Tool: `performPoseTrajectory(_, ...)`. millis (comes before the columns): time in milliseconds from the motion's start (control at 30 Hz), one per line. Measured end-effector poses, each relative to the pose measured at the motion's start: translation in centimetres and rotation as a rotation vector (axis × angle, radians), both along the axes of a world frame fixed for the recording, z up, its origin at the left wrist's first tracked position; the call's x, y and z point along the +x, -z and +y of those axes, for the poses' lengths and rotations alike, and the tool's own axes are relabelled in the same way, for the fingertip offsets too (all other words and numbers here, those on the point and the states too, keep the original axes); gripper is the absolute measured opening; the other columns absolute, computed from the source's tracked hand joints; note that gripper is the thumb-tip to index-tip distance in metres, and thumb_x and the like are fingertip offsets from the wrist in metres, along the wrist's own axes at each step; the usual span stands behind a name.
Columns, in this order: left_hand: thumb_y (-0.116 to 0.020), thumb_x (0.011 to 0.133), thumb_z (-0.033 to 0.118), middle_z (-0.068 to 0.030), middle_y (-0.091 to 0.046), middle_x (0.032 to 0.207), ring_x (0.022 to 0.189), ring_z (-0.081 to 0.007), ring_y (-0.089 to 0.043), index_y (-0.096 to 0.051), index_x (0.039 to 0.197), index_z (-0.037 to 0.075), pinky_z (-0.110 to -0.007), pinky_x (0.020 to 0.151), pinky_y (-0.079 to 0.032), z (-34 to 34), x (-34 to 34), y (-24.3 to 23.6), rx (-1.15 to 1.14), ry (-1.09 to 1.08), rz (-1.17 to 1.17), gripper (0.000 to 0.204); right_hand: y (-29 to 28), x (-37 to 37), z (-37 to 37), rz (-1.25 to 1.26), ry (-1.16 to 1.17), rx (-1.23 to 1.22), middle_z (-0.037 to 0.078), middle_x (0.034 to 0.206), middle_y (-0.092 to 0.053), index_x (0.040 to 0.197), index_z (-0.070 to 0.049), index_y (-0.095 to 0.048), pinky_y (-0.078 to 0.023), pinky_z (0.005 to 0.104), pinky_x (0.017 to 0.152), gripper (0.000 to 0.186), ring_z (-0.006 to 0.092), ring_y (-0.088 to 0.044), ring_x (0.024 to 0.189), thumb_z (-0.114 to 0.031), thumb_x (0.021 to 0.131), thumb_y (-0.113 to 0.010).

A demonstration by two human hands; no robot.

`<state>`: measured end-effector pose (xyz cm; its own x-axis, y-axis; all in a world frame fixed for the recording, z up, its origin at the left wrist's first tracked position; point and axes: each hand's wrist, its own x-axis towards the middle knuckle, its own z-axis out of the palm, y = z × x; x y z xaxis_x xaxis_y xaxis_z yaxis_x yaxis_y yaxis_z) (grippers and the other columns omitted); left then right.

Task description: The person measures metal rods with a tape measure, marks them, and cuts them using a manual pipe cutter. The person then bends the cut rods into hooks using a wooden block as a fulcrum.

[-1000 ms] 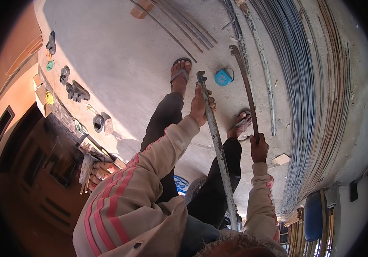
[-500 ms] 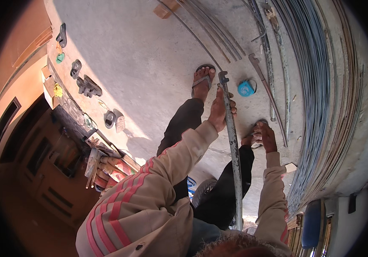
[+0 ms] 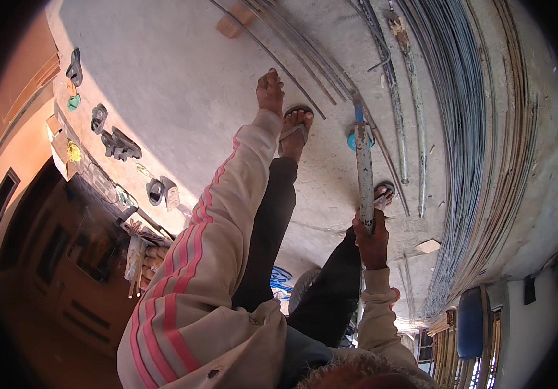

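My right hand [image 3: 372, 245] is closed around the lower end of a rebar bending wrench [image 3: 365, 175]. It has a long, paint-worn pipe handle and a bluish head at its far end, where a hooked jaw showed earlier. Ahead and to the left, my left hand [image 3: 270, 89] reaches out above the floor, its fingers curled together with nothing visible in them. It is just left of a thin steel rod [image 3: 308, 101]. Behind the wrench's handle, a round blue tape measure [image 3: 351, 141] is partly hidden.
Several steel rods [image 3: 318, 58] lie ahead beside a brick [image 3: 234, 23]. Long bundles of rebar [image 3: 464, 129] curve along the right, with a worn pipe [image 3: 415, 110] inside them. Sandals [image 3: 121, 144] line the left side. My sandalled feet [image 3: 296, 133] stand on concrete.
The wrench has passed from my left hand to my right, which now grips its lower end. My left hand has moved forward and left, near the rod.
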<state>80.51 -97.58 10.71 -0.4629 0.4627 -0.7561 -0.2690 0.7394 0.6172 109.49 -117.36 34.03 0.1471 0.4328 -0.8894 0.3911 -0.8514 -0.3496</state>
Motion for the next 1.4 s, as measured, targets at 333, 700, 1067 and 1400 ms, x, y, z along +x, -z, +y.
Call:
performPoseTrajectory(333, -0.051, 0.101, 0.032, 0.0003, -0.047, 0.064, 0.047, -0.0129, -0.043, -0.051, 0.090, 0.011, -0.031, 0.043, -0.043, 4.3, 0.1, -0.9, 0.051, -0.265, -0.063, 0.023, -3.5, 0.4, -1.0, -0.044, 0.002, 0.081, 0.013, 0.079, -0.062, 0.104, -0.001, -0.058, -0.048, 0.0382, 0.062, 0.027, 0.0278, -0.061, 0.071, -0.024, 0.092, -0.068)
performPoseTrajectory(700, -0.051, 0.102, 0.035, 0.0064, -0.039, 0.062, 0.046, -0.0067, -0.036, -0.052, 0.088, 0.013, -0.024, 0.039, -0.026, 8.9, -5.3, -26.9, 0.190, -0.375, -0.337, 0.026, -11.7, -4.3, 3.9, 0.059, -0.023, 0.446, 0.012, 0.070, -0.063, 0.124, 0.001, -0.051, -0.044, 0.0318, 0.052, 0.043, 0.0209, -0.055, 0.057, -0.028, 0.095, -0.065)
performPoseTrajectory(1067, -0.038, 0.106, 0.022, 0.0037, -0.036, 0.064, 0.051, -0.0083, -0.032, -0.044, 0.082, 0.008, -0.024, 0.043, -0.024, 17.0, -8.1, -42.8, 0.585, -0.593, -1.154, 0.029, -21.8, -7.9, 7.5, 0.165, -0.149, 0.579, 0.017, 0.077, -0.065, 0.112, 0.001, -0.061, -0.050, 0.0441, 0.066, 0.039, 0.0365, -0.062, 0.069, -0.019, 0.082, -0.077)
performPoseTrajectory(1400, -0.040, 0.102, 0.014, 0.0030, -0.033, 0.064, 0.050, -0.0081, -0.030, -0.041, 0.076, 0.008, -0.024, 0.044, -0.025, 20.6, -8.1, -47.6, 0.745, -0.687, -1.328, 0.027, -22.6, -14.2, 13.0, -0.115, -0.195, 0.864, 0.007, 0.074, -0.063, 0.094, -0.003, -0.062, -0.050, 0.0330, 0.053, 0.029, 0.0168, -0.060, 0.055, -0.018, 0.081, -0.083)
